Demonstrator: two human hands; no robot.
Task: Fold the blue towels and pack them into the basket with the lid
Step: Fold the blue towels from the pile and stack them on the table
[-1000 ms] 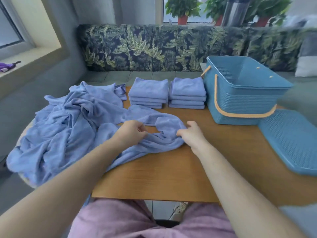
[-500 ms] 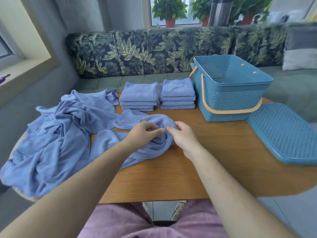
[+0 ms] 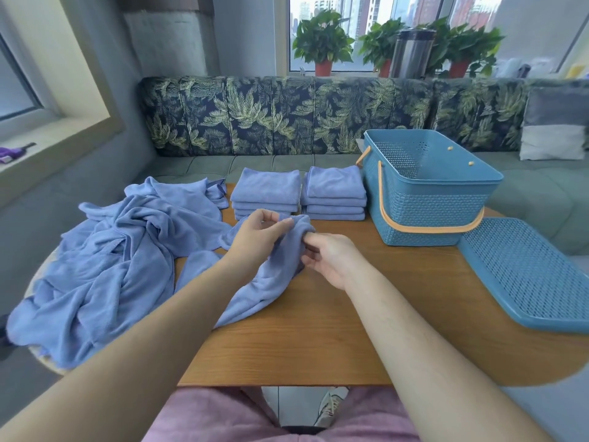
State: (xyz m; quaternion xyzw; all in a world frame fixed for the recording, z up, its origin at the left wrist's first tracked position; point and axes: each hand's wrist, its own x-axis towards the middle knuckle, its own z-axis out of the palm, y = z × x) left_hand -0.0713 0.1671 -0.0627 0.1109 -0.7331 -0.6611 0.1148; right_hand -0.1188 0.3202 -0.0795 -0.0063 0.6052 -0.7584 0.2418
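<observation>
Evidently seeking an edge, the left hand (image 3: 255, 240) and right hand (image 3: 331, 260) both pinch the bunched towel (image 3: 274, 272) (partly off the table (image 3: 318, 333)) to spread it flat.

The left hand (image 3: 258, 240) and right hand (image 3: 331, 260), a second ago apart and low on the worktop (image 3: 318, 330), have drawn together and risen, lifting the towel's (image 3: 271, 282) pinched, bunched top edge.

Left forearm (image 3: 153, 333) and right forearm (image 3: 414, 342) stretched forward; left hand (image 3: 255, 240) lifted, curled fingers pinching the towel (image 3: 274, 279) at its top fold, right hand (image 3: 331, 260) just right of that fold, fingertips pinching it too.
</observation>
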